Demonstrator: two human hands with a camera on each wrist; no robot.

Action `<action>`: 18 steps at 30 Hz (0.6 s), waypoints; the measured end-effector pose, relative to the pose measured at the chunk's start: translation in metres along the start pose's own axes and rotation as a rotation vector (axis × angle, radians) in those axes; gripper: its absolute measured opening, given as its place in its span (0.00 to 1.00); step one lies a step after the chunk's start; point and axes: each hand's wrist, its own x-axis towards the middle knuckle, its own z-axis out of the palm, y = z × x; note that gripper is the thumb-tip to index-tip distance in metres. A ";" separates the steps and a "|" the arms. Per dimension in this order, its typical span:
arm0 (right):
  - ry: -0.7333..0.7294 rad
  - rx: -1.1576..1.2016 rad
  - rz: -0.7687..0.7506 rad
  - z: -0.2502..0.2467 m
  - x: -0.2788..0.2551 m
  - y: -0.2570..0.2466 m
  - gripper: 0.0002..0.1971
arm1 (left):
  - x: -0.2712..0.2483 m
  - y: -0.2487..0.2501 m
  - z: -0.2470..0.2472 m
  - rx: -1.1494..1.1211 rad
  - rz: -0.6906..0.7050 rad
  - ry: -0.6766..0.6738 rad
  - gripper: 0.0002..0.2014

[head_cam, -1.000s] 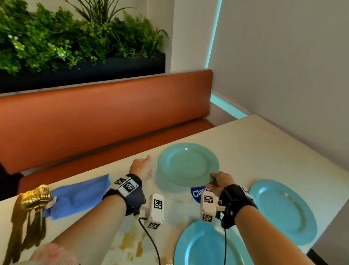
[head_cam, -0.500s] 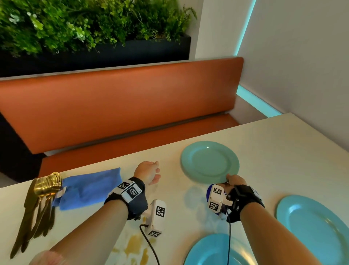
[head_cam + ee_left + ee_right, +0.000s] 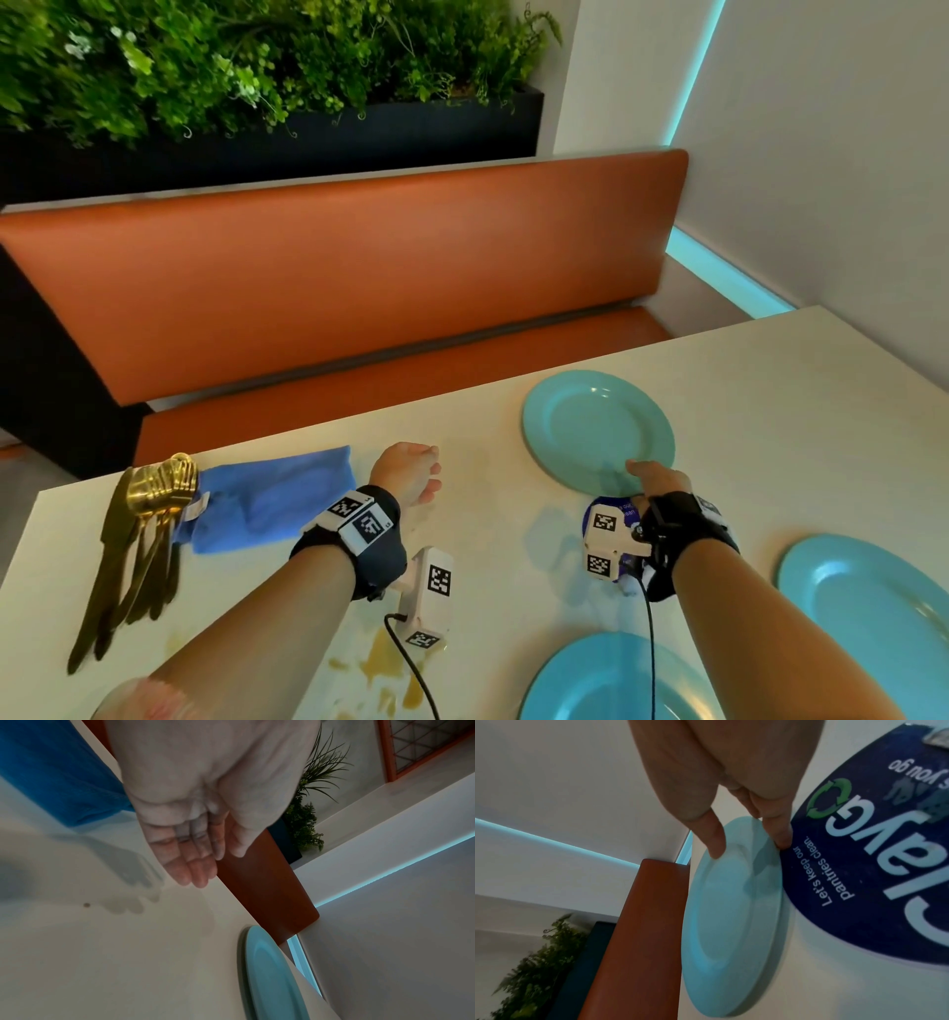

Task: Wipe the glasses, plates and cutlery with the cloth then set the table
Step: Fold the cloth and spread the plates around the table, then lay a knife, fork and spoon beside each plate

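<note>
— Fingers, right hand: what do you log?

— Item one. Thumb lies on the top face of the far teal plate; a fingertip presses at its near rim, where the rim meets the round navy sticker. I read that as a pinch on the rim. Whether the plate sits flat or is tipped, I cannot tell from here.

— And the left?

— Item two. Left hand: fingers straight and close together, holding nothing, hovering just above the table and casting a shadow on it.

— Surroundings, outward from there?

— Item three. Blue cloth, just left of the left hand, lying near the table's far edge. Item four. Gold cutlery, a bundle touching the cloth's left end, close to the left table edge. Item five. Two more teal plates: one at the near edge, one toward the right edge, well apart from the held plate.

— Room to move?

— Bare tabletop between the two hands, and beyond the far plate toward the wall. Orange bench runs along the far edge.
</note>
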 end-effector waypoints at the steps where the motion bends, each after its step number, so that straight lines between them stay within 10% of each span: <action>1: -0.013 -0.040 -0.004 -0.001 0.000 0.000 0.22 | 0.000 -0.001 -0.002 -0.003 -0.001 -0.001 0.06; 16: -0.105 -0.782 -0.371 0.047 -0.089 -0.034 0.15 | -0.026 -0.015 -0.080 0.090 -0.044 0.138 0.11; 18: -0.166 -0.875 -0.463 0.065 -0.113 -0.037 0.16 | -0.029 -0.019 -0.105 0.376 -0.075 0.181 0.13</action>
